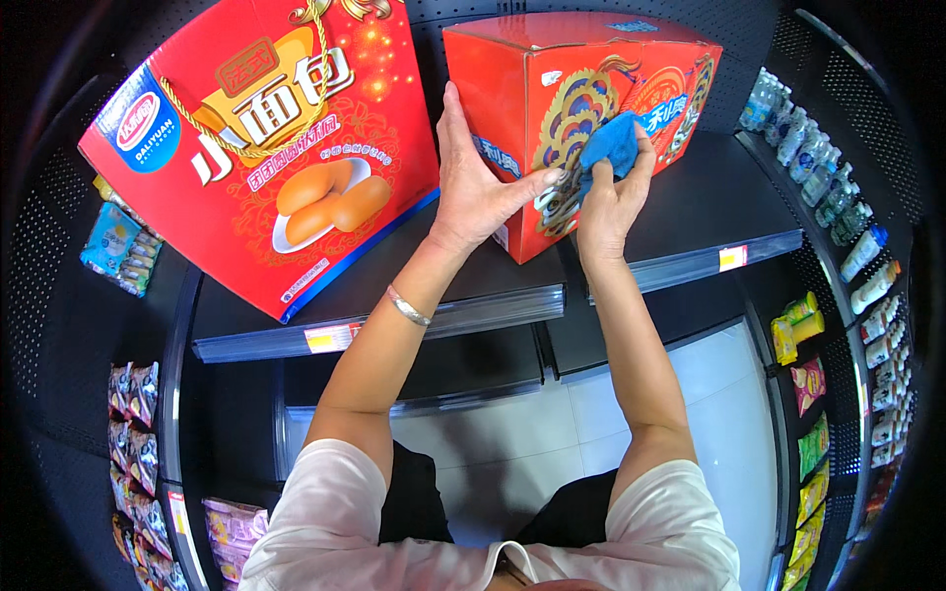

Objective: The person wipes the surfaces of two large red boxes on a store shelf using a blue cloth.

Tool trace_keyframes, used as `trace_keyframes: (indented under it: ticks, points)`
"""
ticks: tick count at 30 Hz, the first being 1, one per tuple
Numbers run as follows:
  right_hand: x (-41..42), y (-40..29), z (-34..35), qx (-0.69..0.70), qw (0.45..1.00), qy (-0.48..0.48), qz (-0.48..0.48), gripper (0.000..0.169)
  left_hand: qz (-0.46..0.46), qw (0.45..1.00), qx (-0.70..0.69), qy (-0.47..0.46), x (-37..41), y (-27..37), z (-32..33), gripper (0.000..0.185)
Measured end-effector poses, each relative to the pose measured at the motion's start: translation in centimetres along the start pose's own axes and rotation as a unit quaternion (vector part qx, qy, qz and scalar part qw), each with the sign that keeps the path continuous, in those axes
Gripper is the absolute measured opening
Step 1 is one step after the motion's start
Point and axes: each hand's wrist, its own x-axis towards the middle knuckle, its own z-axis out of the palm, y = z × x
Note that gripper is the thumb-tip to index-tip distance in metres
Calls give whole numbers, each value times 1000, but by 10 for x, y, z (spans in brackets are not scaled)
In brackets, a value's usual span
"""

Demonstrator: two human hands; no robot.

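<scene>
A red cardboard gift box [510, 96] with a gold lion-dance print stands on the black shelf, one corner turned towards me. My left hand [477, 177] is spread around that corner, its thumb on the printed front and its fingers along the left side. In my right hand [617, 192] is a folded blue cloth [613, 144], pressed against the printed front. Left of my left hand stands a larger red carton of small breads [244, 199], with a gold rope handle and a blue bottom edge. A silver bangle [408, 306] circles my left wrist.
Black shelf edges [502, 304] with price tags run below the boxes. Bottles [802, 151] line a shelf on the right, above bagged snacks [813, 432]. Packaged snacks [140, 428] fill the left side, and a blue pack [111, 240] lies higher up. Pale floor tiles [510, 428] show below.
</scene>
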Motion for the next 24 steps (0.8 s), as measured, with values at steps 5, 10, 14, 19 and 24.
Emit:
trace_keyframes:
  ticks: [5, 10, 14, 19, 24]
  points:
    - [-3, -60, 11, -85, 981, -48, -168, 61, 9, 1000, 24, 7, -2, 0, -2, 138]
    - [-7, -92, 35, -127, 931, -121, -321, 66, 28, 998, 50, 27, -2, -7, -1, 133]
    - [30, -58, 21, -200, 929, -39, -307, 67, 50, 999, -3, 8, -2, -13, -1, 135]
    - [44, -31, 14, -205, 951, 12, -232, 66, 30, 1000, 10, 0, -3, -8, -1, 135]
    - [8, -81, 46, -165, 932, -45, -321, 63, 36, 999, 29, 2, -5, -8, -5, 136]
